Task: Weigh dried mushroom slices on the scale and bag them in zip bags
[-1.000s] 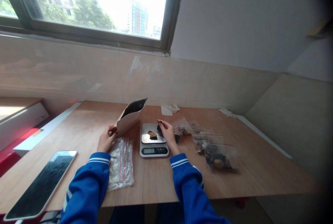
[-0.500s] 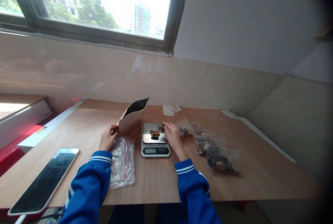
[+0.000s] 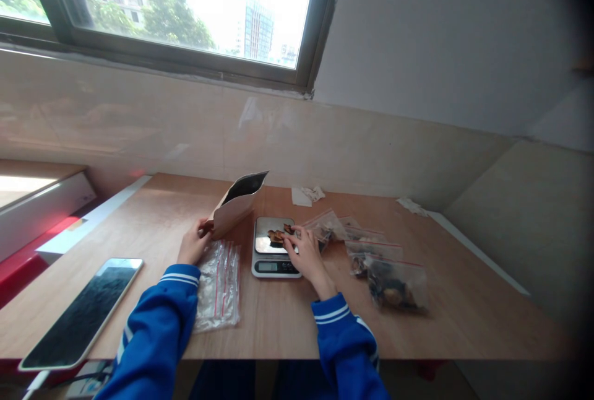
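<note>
My left hand [image 3: 195,243] has its fingers closed on the lower left end of a paper pouch [image 3: 236,209], whose dark-lined mouth gapes open. My right hand [image 3: 306,257] is over the plate of a small digital kitchen scale [image 3: 277,269]. Its thumb and forefinger close on a dried brown piece [image 3: 275,237], perhaps a dried mushroom slice. Another dried piece [image 3: 288,228] lies by the other fingertips, partly covered by them. Flat clear zip bags [image 3: 217,288] with red seal lines lie in front of the pouch, left of the scale.
Several filled zip bags [image 3: 396,285] with dark dried pieces lie right of the scale. A phone [image 3: 83,313] with a white cable [image 3: 36,382] rests at the left. Crumpled white tissue [image 3: 313,193] and another tissue [image 3: 411,206] are along the back edge of the wooden table [image 3: 288,332].
My right hand has shifted slightly left and toward me over the scale, from the farther dried piece to the nearer one. My left hand still holds the pouch. The view has tilted slightly.
</note>
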`<state>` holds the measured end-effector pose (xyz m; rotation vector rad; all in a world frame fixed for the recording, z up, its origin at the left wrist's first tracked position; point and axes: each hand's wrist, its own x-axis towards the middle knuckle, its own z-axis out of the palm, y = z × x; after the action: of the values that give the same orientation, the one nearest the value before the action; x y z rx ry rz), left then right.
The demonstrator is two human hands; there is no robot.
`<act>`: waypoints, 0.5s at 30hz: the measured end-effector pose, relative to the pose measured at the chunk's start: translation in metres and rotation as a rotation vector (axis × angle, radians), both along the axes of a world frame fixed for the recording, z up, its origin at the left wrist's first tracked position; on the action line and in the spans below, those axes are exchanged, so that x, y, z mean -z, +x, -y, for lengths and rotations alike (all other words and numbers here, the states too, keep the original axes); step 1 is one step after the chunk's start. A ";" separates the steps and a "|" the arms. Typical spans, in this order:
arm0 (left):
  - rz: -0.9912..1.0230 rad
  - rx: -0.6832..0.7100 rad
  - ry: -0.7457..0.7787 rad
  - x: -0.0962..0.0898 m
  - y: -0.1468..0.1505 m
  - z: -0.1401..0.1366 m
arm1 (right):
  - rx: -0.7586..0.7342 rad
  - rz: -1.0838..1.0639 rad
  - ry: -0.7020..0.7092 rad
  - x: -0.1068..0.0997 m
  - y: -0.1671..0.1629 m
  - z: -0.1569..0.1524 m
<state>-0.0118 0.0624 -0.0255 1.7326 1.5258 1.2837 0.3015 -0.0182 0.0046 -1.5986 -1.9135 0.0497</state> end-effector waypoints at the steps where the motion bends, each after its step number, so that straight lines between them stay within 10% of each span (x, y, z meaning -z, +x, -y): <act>1: -0.002 0.003 0.001 0.000 0.000 0.000 | 0.014 0.015 -0.010 0.000 -0.001 -0.001; 7: -0.048 -0.005 0.011 0.001 -0.001 0.000 | 0.019 -0.051 0.060 -0.009 0.000 0.003; 15: -0.092 0.012 0.040 -0.003 0.003 0.006 | -0.355 -0.289 0.247 -0.101 -0.024 0.032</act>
<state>-0.0092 0.0565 -0.0224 1.8466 1.5478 1.2519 0.2780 -0.0501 0.1052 -1.0193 -1.8673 0.1760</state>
